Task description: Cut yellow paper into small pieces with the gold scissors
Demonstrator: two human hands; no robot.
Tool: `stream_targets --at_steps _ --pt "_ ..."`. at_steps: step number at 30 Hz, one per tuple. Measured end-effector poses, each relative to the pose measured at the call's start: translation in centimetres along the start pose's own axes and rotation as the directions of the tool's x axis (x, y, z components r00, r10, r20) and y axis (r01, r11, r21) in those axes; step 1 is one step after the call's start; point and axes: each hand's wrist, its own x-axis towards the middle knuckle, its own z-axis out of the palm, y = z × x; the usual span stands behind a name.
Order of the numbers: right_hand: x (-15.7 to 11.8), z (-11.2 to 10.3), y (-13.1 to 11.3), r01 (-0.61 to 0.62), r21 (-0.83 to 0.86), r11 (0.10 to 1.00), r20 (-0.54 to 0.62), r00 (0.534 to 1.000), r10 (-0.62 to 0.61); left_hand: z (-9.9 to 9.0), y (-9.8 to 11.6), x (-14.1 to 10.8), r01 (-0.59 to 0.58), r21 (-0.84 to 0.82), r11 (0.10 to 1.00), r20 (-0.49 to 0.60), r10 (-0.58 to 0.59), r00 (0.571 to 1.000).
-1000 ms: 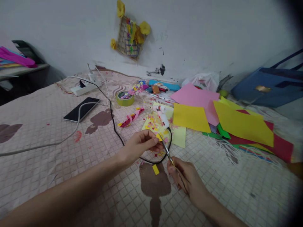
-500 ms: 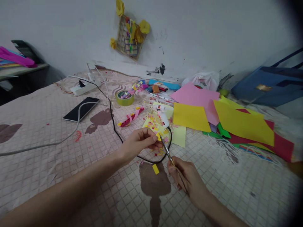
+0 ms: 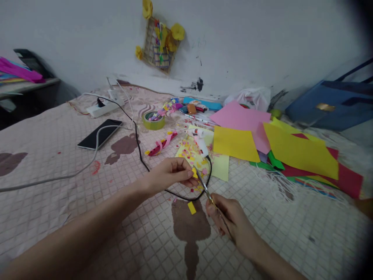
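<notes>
Between thumb and fingers, my left hand [image 3: 177, 172] pinches a small piece of yellow paper [image 3: 194, 173]. My right hand [image 3: 229, 216] is wrapped round a pair of scissors [image 3: 205, 188], whose blades point up and left to the yellow piece. Whether the blades touch it I cannot tell. Below the hands a small yellow paper rectangle [image 3: 191, 208] lies on the cloth. Just beyond them, a white glue gun [image 3: 201, 144] rests on a pale yellow sheet [image 3: 220, 168] strewn with pink and yellow paper scraps.
The glue gun's black cord [image 3: 139, 149] loops round the left hand to a power strip [image 3: 105, 109]. A phone [image 3: 100, 134], green tape roll [image 3: 154, 121] and pink-wrapped red strip [image 3: 161, 144] lie left. Coloured sheets [image 3: 236, 144], white string [image 3: 279, 186] and a blue bag [image 3: 326, 105] are right.
The scissor tips and the yellow piece have shifted very slightly left and down. My left forearm has dipped a little; everything on the table stays where it was.
</notes>
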Motion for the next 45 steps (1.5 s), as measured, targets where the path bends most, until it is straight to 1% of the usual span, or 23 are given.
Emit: stream_targets --at_steps 7,15,23,25,27,30,32,34,40,45 --pt "0.2 -0.2 -0.6 -0.014 -0.027 1.000 -0.008 1.000 0.014 0.0 -0.1 0.0 0.000 -0.008 1.000 -0.008 0.000 1.000" --pt "0.1 -0.3 -0.5 -0.030 -0.042 0.999 0.013 0.999 0.031 -0.3 0.1 0.1 0.004 0.013 1.000 -0.028 -0.003 1.000" --pt "0.0 -0.5 -0.5 -0.004 -0.055 0.998 0.004 1.000 0.004 -0.8 0.2 0.2 0.019 -0.008 1.000 -0.042 -0.020 0.999" --pt "0.0 -0.4 -0.5 -0.012 -0.047 0.999 0.002 1.000 0.013 -0.9 0.2 0.2 0.025 -0.018 1.000 -0.025 -0.025 0.999" --pt "0.0 -0.4 -0.3 -0.056 -0.002 0.998 0.013 0.998 0.056 -1.0 0.3 0.1 0.035 -0.028 0.999 0.013 -0.035 0.999" --pt "-0.1 -0.5 -0.2 -0.135 0.140 0.981 0.101 0.988 0.121 -1.3 0.3 0.1 0.061 -0.044 0.997 0.064 -0.058 0.996" --pt "-0.2 -0.7 -0.2 -0.150 0.216 0.965 0.172 0.978 0.114 -1.4 0.3 0.1 0.076 -0.058 0.995 0.087 -0.071 0.994" --pt "-0.3 -0.9 -0.3 -0.147 0.242 0.959 0.204 0.974 0.098 -1.5 0.2 0.1 0.086 -0.064 0.994 0.107 -0.078 0.991" --pt "-0.1 -0.9 -0.6 -0.156 0.253 0.955 0.206 0.973 0.104 -1.5 0.2 0.1 0.112 -0.062 0.992 0.128 -0.104 0.986" --pt "-0.2 -0.8 -1.3 -0.170 0.197 0.966 0.157 0.978 0.140 -1.3 0.0 0.2 0.088 -0.086 0.992 0.118 -0.077 0.990"
